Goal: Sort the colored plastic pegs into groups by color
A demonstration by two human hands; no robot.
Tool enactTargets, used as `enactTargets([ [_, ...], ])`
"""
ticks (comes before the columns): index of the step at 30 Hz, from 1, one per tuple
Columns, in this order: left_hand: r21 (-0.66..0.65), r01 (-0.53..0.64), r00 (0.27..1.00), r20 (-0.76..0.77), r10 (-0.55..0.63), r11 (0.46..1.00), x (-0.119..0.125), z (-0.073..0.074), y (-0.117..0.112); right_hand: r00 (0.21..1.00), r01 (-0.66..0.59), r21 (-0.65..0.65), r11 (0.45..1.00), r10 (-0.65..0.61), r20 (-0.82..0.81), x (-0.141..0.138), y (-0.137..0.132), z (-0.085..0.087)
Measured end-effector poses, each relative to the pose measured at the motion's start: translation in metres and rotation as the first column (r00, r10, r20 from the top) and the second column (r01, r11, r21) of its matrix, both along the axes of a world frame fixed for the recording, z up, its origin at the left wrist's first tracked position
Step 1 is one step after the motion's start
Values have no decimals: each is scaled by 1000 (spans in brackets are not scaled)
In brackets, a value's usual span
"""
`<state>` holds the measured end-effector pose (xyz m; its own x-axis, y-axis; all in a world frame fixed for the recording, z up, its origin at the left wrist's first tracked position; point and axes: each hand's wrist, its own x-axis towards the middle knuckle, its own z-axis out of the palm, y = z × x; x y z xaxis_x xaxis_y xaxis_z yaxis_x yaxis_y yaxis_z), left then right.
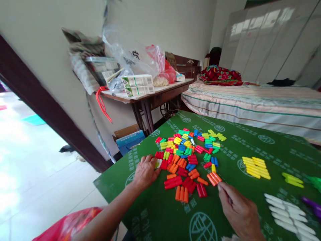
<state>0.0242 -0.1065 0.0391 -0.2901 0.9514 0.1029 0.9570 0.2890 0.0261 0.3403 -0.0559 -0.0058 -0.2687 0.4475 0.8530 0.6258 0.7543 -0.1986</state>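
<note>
My right hand is closed, its thumb and fingertips pinching a row of orange plastic tubes that look like pen caps. My left hand lies at the left side of the pile, fingers curled and thumb close to a small yellow-and-white plastic piece at the fingertips. Part of that piece is hidden. Between and beyond the hands spreads a loose pile of joined short tubes in red, orange, yellow, green and blue. Nearest me are an orange set and a dark red set.
The green printed tabletop carries yellow tubes, yellow-green tubes, long white pointed pieces and a purple item at right. Behind stand a cluttered desk and a bed. A blue box sits below.
</note>
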Motion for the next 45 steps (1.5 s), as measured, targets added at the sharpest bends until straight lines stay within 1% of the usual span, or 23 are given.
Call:
enactTargets([
  [2,40,13,999,34,-15,999,3,-4,1,1000,2,-30,1000,-3,-12,-2,-2,-1],
  [4,88,49,996,64,-55,995,5,-8,2,1000,3,-65,998,-4,-15,-4,-3,-2],
  [9,237,129,984,90,-154,963,7,-19,-1,1000,-21,-113,993,21,5,-8,-5,-6],
  [12,351,124,986,63,-156,928,7,-26,-5,1000,-7,-127,992,10,20,-10,-6,-9],
  [14,395,105,992,28,-126,913,6,-31,-5,1000,-7,-138,990,11,26,-10,-5,-11],
  [18,379,79,996,12,-91,922,5,-36,-4,999,-2,-154,988,8,42,-10,-5,-13],
  [24,388,64,992,77,-102,919,5,-39,-3,999,-14,-181,983,21,36,-11,-6,-13],
  [27,409,67,987,109,-122,910,3,-41,-6,999,-29,-178,984,35,30,-12,-6,-16],
  [30,438,46,987,119,-109,898,0,-44,-9,999,-36,-177,983,42,34,-10,-5,-20],
  [35,475,42,985,127,-116,879,-4,-51,-10,999,-2,-186,982,11,47,-7,-4,-23],
  [39,509,82,984,96,-151,857,-4,-51,-11,997,46,-159,986,-35,71,-7,-4,-22],
  [42,486,116,987,43,-157,866,-2,-51,-13,991,86,-134,987,-71,116,-9,-4,-23],
  [45,474,111,989,32,-143,873,1,-51,-13,986,90,-112,990,-73,148,-9,-4,-27],
])
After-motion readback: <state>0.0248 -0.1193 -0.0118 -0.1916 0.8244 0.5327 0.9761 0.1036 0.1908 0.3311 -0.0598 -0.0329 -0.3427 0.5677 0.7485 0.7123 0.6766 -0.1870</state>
